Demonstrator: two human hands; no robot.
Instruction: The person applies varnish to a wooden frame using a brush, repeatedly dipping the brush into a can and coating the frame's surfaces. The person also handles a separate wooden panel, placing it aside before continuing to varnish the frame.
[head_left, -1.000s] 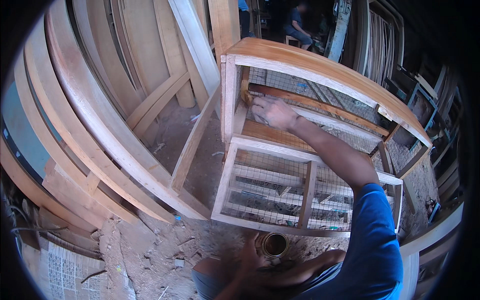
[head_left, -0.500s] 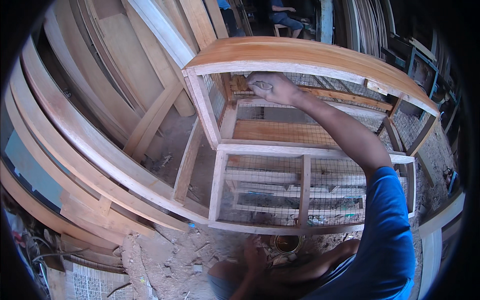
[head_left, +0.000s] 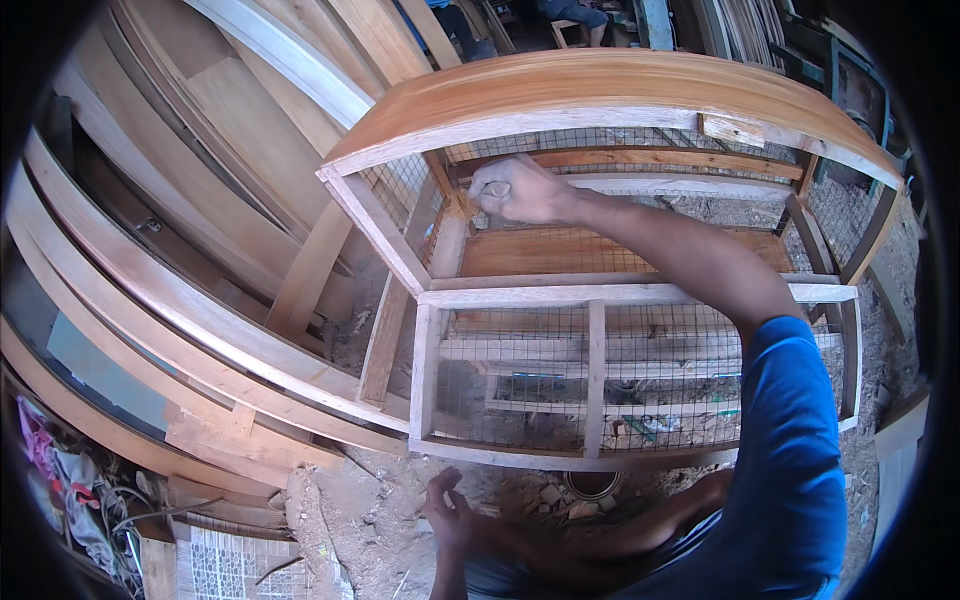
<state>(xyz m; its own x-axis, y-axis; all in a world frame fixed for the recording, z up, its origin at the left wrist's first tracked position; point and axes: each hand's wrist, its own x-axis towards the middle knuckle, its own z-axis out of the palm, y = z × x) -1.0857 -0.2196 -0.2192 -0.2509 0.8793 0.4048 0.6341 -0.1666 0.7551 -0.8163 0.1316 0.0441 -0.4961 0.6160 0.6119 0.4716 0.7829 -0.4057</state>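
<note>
Left hand (head_left: 450, 512) rests open, low and near me, above the dirt floor (head_left: 350, 520). Farther right, my right hand (head_left: 515, 190) is clenched on something small, rubbing the far-left inner corner of the wire-mesh wooden cage (head_left: 600, 300); the frame looks assembled, finishing seemingly remains.

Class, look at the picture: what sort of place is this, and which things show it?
Probably a woodworking shop: a half-built wooden cage with wire mesh panels, stacked timber planks alongside, and a dusty dirt floor.
</note>
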